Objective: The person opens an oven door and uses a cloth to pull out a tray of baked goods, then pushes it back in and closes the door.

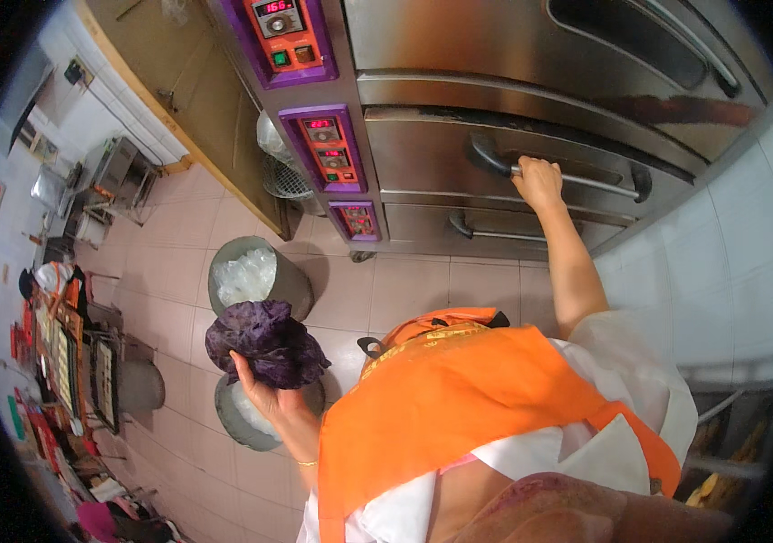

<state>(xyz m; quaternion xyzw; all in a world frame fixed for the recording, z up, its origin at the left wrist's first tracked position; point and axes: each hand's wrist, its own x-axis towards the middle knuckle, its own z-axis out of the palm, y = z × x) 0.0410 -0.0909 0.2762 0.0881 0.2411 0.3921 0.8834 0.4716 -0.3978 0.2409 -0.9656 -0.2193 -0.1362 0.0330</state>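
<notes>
Fingers (522, 175) of the right hand (540, 184) are wrapped around the middle handle (596, 183) of the oven (504, 41); the left hand (285, 409) clasps a crumpled dark cloth (264, 342) out in front of the oven, toward its control-panel side. That grip is made; the middle door (432, 149) looks unopened, the cloth well apart from it.

right arm (574, 267): stretched way out | right hand (539, 181): curled snug | left hand (285, 404): kinda low, gripping, fingers mostly hidden
</notes>
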